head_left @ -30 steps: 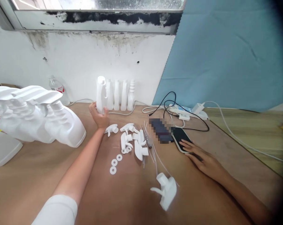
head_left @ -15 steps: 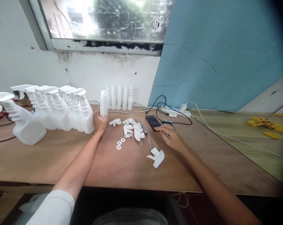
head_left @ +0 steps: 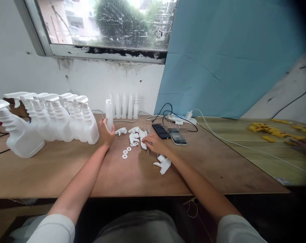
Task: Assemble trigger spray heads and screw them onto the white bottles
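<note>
left hand (head_left: 107,135) is clamped round an upright bottle (head_left: 109,114); toward the right edge of the desk (head_left: 231,168), spray heads (head_left: 133,137) are overlapped by right hand (head_left: 155,143), grip unclear.

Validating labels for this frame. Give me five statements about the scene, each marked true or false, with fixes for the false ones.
1. The left hand holds a bottle. True.
2. Two phones lie on the table. True.
3. The right hand rests on a phone. False: it is at the loose spray heads.
4. The bottles at far left lack spray heads. False: theirs are fitted.
5. Blue cloth hangs right of the window. True.
</note>
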`<state>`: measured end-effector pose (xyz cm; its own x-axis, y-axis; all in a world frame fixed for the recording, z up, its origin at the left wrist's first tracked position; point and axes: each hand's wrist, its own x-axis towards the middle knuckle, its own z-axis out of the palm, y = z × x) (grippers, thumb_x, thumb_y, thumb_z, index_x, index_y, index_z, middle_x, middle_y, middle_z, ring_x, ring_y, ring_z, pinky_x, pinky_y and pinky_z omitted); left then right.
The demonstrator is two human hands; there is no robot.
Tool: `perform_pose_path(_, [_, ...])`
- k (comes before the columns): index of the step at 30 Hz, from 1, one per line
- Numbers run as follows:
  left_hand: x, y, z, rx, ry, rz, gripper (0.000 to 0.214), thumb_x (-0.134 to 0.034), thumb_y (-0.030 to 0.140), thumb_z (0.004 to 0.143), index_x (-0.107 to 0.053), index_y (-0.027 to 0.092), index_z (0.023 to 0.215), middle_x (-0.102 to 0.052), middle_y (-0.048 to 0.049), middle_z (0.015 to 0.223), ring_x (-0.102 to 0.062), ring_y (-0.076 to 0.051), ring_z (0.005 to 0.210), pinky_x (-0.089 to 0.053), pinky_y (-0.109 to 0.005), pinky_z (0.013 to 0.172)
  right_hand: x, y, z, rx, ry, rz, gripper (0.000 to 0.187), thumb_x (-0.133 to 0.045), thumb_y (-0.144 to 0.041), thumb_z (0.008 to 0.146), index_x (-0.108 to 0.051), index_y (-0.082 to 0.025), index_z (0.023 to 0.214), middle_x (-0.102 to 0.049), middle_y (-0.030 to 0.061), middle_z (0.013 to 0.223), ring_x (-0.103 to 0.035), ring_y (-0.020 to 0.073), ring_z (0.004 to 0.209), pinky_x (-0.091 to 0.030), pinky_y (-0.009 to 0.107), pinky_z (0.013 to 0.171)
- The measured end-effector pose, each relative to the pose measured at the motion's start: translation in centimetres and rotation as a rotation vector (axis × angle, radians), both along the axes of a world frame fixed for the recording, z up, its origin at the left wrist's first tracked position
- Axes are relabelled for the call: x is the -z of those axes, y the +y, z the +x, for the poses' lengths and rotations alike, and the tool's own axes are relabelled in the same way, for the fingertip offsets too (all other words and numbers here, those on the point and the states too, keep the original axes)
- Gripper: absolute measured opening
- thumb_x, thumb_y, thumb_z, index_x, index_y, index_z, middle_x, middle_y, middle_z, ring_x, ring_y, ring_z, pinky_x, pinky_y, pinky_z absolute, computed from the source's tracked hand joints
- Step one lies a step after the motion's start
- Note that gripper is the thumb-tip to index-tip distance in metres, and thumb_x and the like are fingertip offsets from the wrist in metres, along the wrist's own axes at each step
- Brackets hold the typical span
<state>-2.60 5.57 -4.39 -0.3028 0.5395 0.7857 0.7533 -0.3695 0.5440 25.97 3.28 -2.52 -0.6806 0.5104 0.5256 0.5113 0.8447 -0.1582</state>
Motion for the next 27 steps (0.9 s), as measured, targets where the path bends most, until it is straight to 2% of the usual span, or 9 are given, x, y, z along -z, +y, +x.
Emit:
perform_pose_path(3, [-0.5, -0.5, 0.5, 0.044, 0.120, 0.021, 0.048, -0.056, 0.023, 0.083, -0.045, 0.015, 0.129, -0.043, -0.0167, 0.132, -0.038, -0.032, 0.130, -0.028, -0.046, 0.112, 0.5, -0.3, 0.3, 0.005, -0.002, -0.016, 0.020, -0.049, -0.010, 0.088, -0.067, -0.018, 0.090, -0.069, 0.0076, 0.086, -0.062, 0.0200, 0.085, -0.044, 0.036, 0.084])
perform_pose_path(5, [-0.6, -0.5, 0.7, 0.015, 0.154, 0.010, 0.048, -0.058, 0.023, 0.082, -0.046, 0.014, 0.128, -0.042, -0.0171, 0.132, -0.037, -0.033, 0.129, -0.027, -0.049, 0.111, 0.4, -0.5, 0.5, 0.010, 0.013, -0.047, 0.020, -0.049, -0.010, 0.087, -0.067, -0.018, 0.090, -0.068, 0.0072, 0.087, -0.061, 0.0193, 0.085, -0.044, 0.035, 0.084])
perform_pose_path(10, [-0.2, 0.1, 0.3, -0.116, 0.132, -0.046, 0.047, -0.060, 0.024, 0.080, -0.049, 0.015, 0.125, -0.040, -0.0186, 0.126, -0.040, -0.037, 0.122, -0.035, -0.053, 0.103, 0.3, -0.7, 0.4, -0.034, 0.006, -0.072, 0.023, -0.049, -0.007, 0.085, -0.068, -0.018, 0.091, -0.067, 0.0076, 0.088, -0.058, 0.0208, 0.091, -0.046, 0.034, 0.083])
perform_pose_path(15, [0.0, 0.2, -0.1, -0.077, 0.069, -0.066, 0.042, -0.058, 0.023, 0.079, -0.050, 0.016, 0.119, -0.045, -0.0179, 0.118, -0.048, -0.036, 0.116, -0.038, -0.050, 0.101, 0.4, -0.7, 0.5, -0.030, -0.004, -0.049, 0.022, -0.051, -0.007, 0.085, -0.069, -0.017, 0.090, -0.067, 0.0081, 0.089, -0.059, 0.0209, 0.090, -0.046, 0.035, 0.083])
perform_pose_path(19, [0.0, 0.0, -0.1, -0.081, 0.089, -0.130, 0.032, -0.052, 0.024, 0.083, -0.049, 0.015, 0.113, -0.051, -0.0170, 0.111, -0.057, -0.033, 0.101, -0.045, -0.047, 0.090, 0.4, -0.6, 0.7, -0.029, 0.000, -0.058, 0.021, -0.051, -0.006, 0.085, -0.069, -0.016, 0.089, -0.066, 0.0086, 0.087, -0.059, 0.0205, 0.087, -0.046, 0.034, 0.081])
perform_pose_path(21, [0.1, -0.1, 0.0, -0.045, 0.135, -0.148, 0.025, -0.048, 0.023, 0.086, -0.051, 0.016, 0.109, -0.054, -0.0138, 0.104, -0.059, -0.028, 0.092, -0.048, -0.043, 0.083, 0.3, -0.7, 0.7, -0.031, 0.004, -0.067, 0.021, -0.051, -0.006, 0.085, -0.069, -0.016, 0.089, -0.066, 0.0084, 0.086, -0.059, 0.0202, 0.086, -0.046, 0.034, 0.080])
perform_pose_path(23, [0.3, -0.1, 0.2, 0.047, 0.227, -0.168, 0.021, -0.044, 0.020, 0.088, -0.052, 0.018, 0.107, -0.057, -0.0109, 0.100, -0.060, -0.025, 0.088, -0.050, -0.038, 0.079, 0.3, -0.7, 0.5, -0.023, 0.009, -0.066, 0.021, -0.052, -0.006, 0.084, -0.069, -0.016, 0.088, -0.067, 0.0078, 0.086, -0.059, 0.0203, 0.086, -0.045, 0.035, 0.082])
perform_pose_path(25, [0.6, 0.0, 0.5, 0.157, 0.346, -0.186, 0.025, -0.044, 0.018, 0.087, -0.053, 0.018, 0.110, -0.058, -0.0109, 0.105, -0.060, -0.025, 0.095, -0.050, -0.037, 0.082, 0.1, -0.9, 0.2, -0.028, 0.005, -0.062, 0.021, -0.052, -0.006, 0.084, -0.069, -0.017, 0.088, -0.068, 0.0069, 0.086, -0.059, 0.0207, 0.087, -0.044, 0.036, 0.084])
perform_pose_path(27, [1.0, 0.5, 0.9, 0.234, 0.444, -0.203, 0.034, -0.048, 0.019, 0.086, -0.051, 0.017, 0.120, -0.055, -0.0139, 0.120, -0.055, -0.027, 0.112, -0.047, -0.039, 0.093, -0.2, -1.2, -0.5, -0.055, -0.004, -0.064, 0.022, -0.051, -0.005, 0.085, -0.068, -0.018, 0.088, -0.069, 0.0063, 0.087, -0.059, 0.0210, 0.090, -0.043, 0.036, 0.085])
